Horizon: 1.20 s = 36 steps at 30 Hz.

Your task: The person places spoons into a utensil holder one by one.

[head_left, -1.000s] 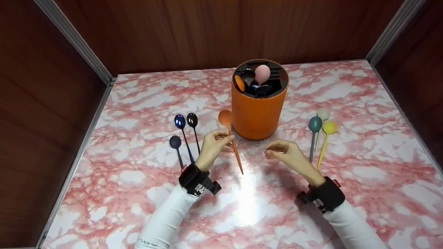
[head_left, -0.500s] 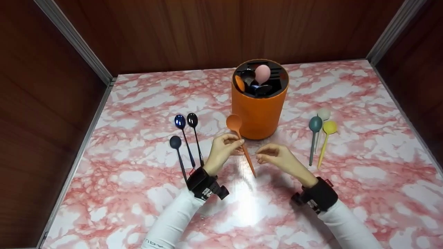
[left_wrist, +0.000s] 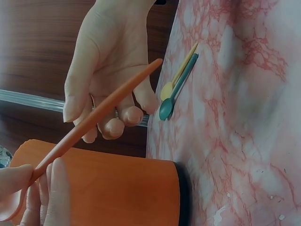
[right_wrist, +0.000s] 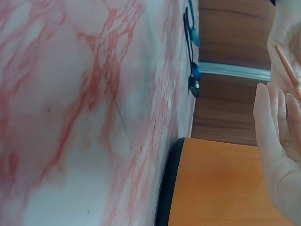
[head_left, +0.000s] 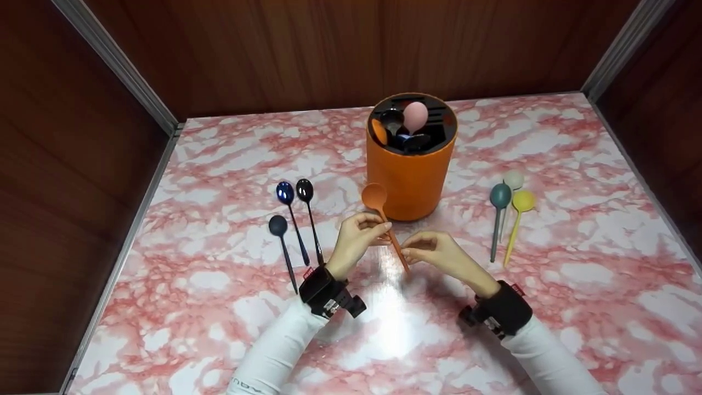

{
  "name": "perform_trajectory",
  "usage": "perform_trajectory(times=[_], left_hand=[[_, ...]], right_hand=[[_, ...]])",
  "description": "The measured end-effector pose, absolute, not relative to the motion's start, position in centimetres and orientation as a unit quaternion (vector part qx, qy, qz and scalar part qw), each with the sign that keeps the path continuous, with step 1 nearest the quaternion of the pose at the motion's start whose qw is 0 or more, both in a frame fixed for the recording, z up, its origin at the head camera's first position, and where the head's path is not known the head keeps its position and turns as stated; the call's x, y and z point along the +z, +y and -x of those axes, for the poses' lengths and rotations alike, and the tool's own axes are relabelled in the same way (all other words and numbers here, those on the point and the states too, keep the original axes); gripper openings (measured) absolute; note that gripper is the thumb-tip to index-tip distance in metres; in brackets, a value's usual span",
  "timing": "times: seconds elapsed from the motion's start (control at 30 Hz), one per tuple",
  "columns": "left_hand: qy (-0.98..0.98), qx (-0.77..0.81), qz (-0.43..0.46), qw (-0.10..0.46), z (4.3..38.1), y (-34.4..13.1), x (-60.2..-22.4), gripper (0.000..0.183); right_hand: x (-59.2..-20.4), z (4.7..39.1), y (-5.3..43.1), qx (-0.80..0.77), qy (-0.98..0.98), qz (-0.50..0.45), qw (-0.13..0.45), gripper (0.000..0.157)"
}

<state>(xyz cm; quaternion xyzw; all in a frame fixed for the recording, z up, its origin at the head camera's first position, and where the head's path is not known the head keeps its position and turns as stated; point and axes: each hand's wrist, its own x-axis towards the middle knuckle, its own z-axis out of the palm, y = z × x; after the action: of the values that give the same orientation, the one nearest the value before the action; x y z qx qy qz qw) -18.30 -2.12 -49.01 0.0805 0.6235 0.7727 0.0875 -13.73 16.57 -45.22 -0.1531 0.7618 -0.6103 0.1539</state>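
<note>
My left hand (head_left: pixel 354 241) pinches an orange spoon (head_left: pixel 374 197) by its handle just below the bowl. The spoon tilts, bowl up toward the far left and handle end (left_wrist: pixel 150 68) down toward the right hand. Beside the lower handle is my right hand (head_left: pixel 439 255), its thumb and fingers parted and loosely bent. In the left wrist view the handle crosses in front of its palm (left_wrist: pixel 113 52); no pinch shows there. Behind both hands stands an orange cylindrical utensil holder (head_left: pixel 408 181) with a pink spoon (head_left: pixel 415 116) and several other utensils in its dark top.
Left on the marbled table lie a blue spoon (head_left: pixel 285 193), a black spoon (head_left: pixel 305 190) and a dark grey spoon (head_left: pixel 278 225). At the right are a teal spoon (head_left: pixel 500 196), a yellow spoon (head_left: pixel 524 201) and a pale spoon (head_left: pixel 514 179). Wood-look panels (head_left: pixel 351 55) enclose the table.
The left hand has carried the orange spoon rightward, in front of the holder. My right hand has moved left until its fingertips are at the lower handle.
</note>
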Motion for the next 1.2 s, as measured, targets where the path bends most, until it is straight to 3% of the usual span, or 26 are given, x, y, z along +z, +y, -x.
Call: perform_trajectory(times=[0.2,0.43,0.77,1.2], left_hand=[[0.619,0.776,-0.09,0.085,20.2,-1.8,-53.0,0.03],[0.648,0.753,-0.072,0.09,15.2,-2.0,-43.4,0.02],[0.682,0.721,-0.098,0.075,14.7,-2.0,-43.0,0.019],[0.65,0.747,-0.102,0.1,14.4,-2.6,-43.2,0.024]], right_hand=[[-43.8,13.2,16.1,-0.574,0.791,0.167,0.132,0.022],[-45.3,13.6,16.4,-0.592,0.777,0.168,0.136,0.025],[-45.6,13.4,16.3,-0.601,0.765,0.189,0.135,0.028],[-44.7,13.5,17.2,-0.608,0.767,0.18,0.1,0.026]])
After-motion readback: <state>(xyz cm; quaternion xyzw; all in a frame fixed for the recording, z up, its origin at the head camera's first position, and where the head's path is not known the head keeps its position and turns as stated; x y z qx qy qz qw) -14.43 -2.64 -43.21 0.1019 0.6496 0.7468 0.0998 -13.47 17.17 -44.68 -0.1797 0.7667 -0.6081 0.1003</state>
